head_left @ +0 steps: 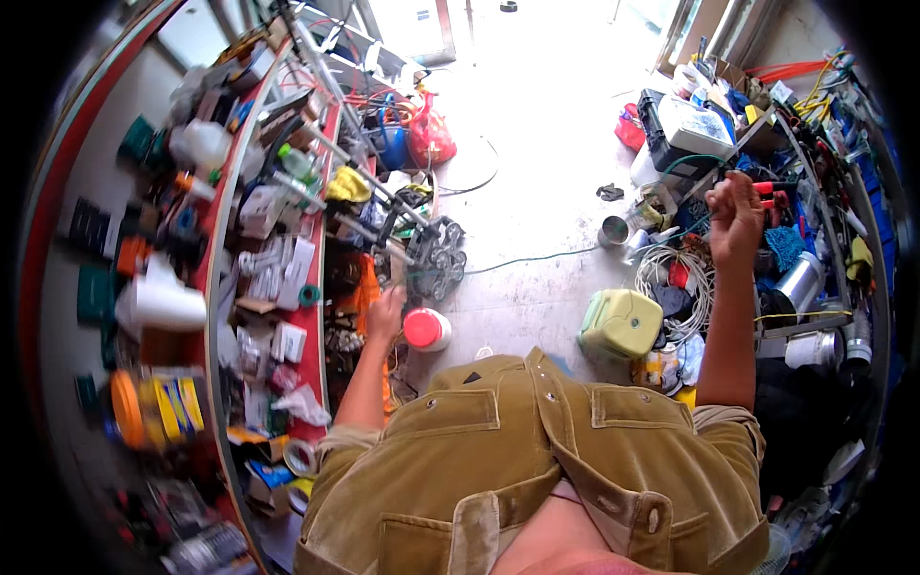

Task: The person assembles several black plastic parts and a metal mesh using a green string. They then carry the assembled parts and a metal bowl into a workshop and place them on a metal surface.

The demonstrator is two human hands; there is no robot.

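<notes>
My left hand (pixel 384 312) hangs low on the left, its fingers curled, beside the cluttered shelf and just above a white tub with a red lid (pixel 425 330). A narrow tan strip (pixel 396 265) shows right above these fingers; I cannot tell whether they hold it. My right hand (pixel 736 213) is raised on the right with its fingers bent inward. What it closes on, if anything, is hidden. Red tool handles (pixel 770 195) show just beyond it, next to a heaped rack. A coil of pale cable (pixel 675 278) lies to its left.
A red-edged shelf (pixel 218 230) packed with goods runs along the left. Aluminium poles (pixel 356 165) lean from it toward a wheeled frame (pixel 443 257). A green hose (pixel 537 259) crosses the floor. On the right stand a pale green container (pixel 621 324) and a metal can (pixel 613 231).
</notes>
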